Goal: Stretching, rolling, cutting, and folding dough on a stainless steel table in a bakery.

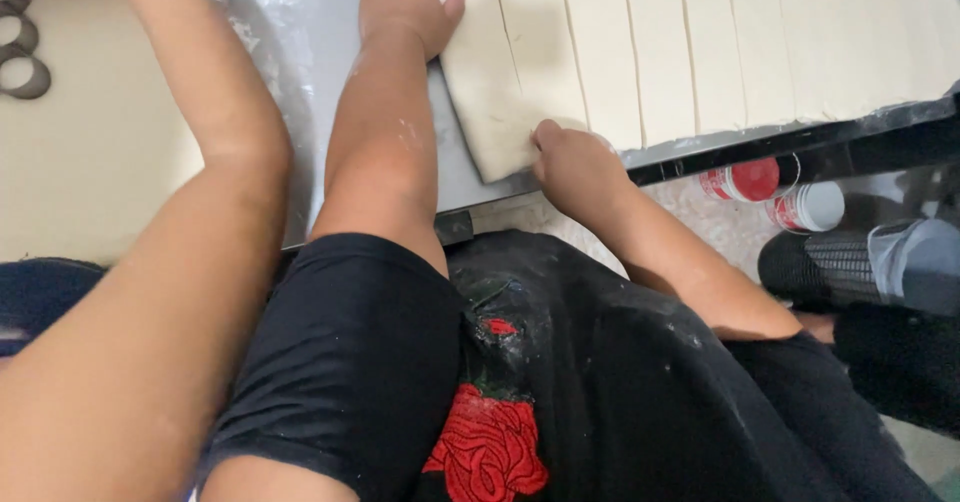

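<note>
while i watch from the head camera, the pale, flat sheet of dough cut into long strips [700, 42] fills the upper right of the frame, lying on a grey metal worktable [330, 22] whose dark front edge runs across the middle right. the left hand [400, 2], at the top centre, lies open and flat with the palm down; its thumb touches the left edge of the leftmost strip and it grips nothing. the right hand [575, 167], just right of centre, sits at the near corner of that same leftmost strip, fingers curled down onto the dough's lower edge; i cannot tell whether they pinch it or only press it. a second bare forearm [200, 162] crosses the left of the frame from bottom left to the top, its hand out of view. at the far upper left, dark metal ring cutters [20, 52] rest on a cream surface. below the table edge at the right stand two red and white round containers [780, 192]. the lower centre shows a black garment with a red embroidered rose [485, 447], dusted with flour.
</note>
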